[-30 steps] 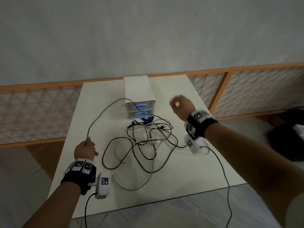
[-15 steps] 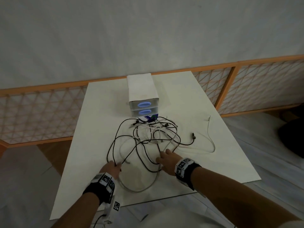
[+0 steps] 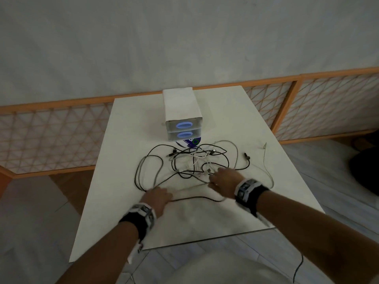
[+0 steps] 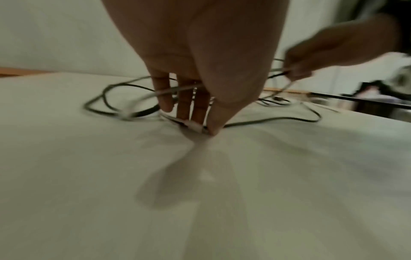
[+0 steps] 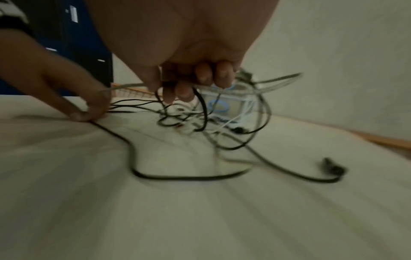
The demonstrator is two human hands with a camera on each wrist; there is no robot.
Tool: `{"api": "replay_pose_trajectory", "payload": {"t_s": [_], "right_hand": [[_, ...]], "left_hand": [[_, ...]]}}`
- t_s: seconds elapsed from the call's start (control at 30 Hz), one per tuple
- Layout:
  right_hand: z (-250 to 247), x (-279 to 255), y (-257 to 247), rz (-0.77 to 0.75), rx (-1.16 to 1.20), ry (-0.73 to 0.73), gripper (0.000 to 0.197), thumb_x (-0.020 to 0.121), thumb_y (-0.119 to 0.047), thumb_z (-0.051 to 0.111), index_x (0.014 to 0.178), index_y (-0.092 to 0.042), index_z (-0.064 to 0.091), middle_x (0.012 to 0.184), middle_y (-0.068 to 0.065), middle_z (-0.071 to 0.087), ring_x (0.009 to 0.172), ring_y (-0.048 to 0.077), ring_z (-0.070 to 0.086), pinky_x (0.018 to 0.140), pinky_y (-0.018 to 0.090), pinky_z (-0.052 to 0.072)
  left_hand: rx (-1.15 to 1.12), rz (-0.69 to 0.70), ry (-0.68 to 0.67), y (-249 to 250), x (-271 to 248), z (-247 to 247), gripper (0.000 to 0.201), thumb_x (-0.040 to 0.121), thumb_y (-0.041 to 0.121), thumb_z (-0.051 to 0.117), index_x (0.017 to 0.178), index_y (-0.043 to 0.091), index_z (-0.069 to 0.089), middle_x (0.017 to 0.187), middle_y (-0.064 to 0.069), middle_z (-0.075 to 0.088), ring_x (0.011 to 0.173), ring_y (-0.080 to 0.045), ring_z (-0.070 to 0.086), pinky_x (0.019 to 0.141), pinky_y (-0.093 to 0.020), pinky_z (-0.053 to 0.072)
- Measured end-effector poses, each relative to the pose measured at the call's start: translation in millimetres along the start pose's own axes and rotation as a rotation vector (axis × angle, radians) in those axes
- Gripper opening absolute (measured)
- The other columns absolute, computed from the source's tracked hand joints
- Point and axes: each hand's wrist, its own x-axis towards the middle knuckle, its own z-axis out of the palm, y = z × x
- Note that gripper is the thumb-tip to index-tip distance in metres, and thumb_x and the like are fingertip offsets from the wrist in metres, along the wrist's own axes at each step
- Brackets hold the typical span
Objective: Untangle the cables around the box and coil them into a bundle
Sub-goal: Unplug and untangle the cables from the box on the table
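Note:
A white two-drawer box (image 3: 181,108) with blue oval handles stands at the back of the white table (image 3: 131,124). In front of it lies a tangle of black, grey and white cables (image 3: 192,160); no cable runs around the box. My left hand (image 3: 162,194) is at the tangle's near left, fingertips (image 4: 213,129) down, pinching a grey and a black cable against the table. My right hand (image 3: 215,179) is at the near right, fingers (image 5: 203,74) curled round a bunch of cables (image 5: 222,112) lifted slightly off the surface.
A loose grey cable (image 3: 266,167) and a black plug end (image 3: 246,155) trail toward the table's right edge. A blue-and-white round thing (image 3: 188,142) lies under the box front. An orange lattice rail (image 3: 51,130) runs behind the table. A dark bag (image 3: 367,169) sits on the floor.
The grey cable that looped round the box now lies flat in the pile. Both hands dropped from apart and raised to the near side of the tangle and took hold of cables.

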Motion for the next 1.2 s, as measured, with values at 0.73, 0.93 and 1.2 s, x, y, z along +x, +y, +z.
{"api": "replay_pose_trajectory", "payload": {"t_s": [0.73,0.93,1.2], "right_hand": [[-37.8,53.9,4.1,0.359,0.339,-0.310,0.047,0.093,-0.030,0.053,0.135,-0.010,0.043,0.133,0.018,0.053,0.120,0.033,0.053,0.096,0.037,0.044],[-96.4,52.0,11.4,0.381,0.920,0.088,0.019,0.094,-0.029,0.052,0.079,-0.022,0.061,0.070,0.005,0.056,0.069,0.023,0.052,0.064,0.028,0.040],[-161.6,45.3,41.1,0.259,1.178,0.574,0.028,0.099,-0.018,0.039,0.078,-0.012,0.056,0.045,0.006,0.051,0.038,0.023,0.048,0.044,0.031,0.044]], "left_hand": [[-0.633,-0.223,0.136,39.1,93.5,-79.5,0.081,0.077,0.038,0.065,0.145,0.028,0.021,0.136,-0.008,0.052,0.121,-0.031,0.051,0.098,-0.036,0.043],[-0.651,-0.362,0.084,1.8,79.3,-47.7,0.065,0.084,0.041,0.060,0.141,0.033,0.030,0.139,0.001,0.049,0.121,-0.032,0.051,0.098,-0.041,0.044],[-1.126,-0.346,0.606,-31.0,81.5,-69.5,0.007,0.091,0.008,0.054,0.093,0.014,0.056,0.090,-0.009,0.059,0.082,-0.031,0.059,0.072,-0.028,0.040]]}}
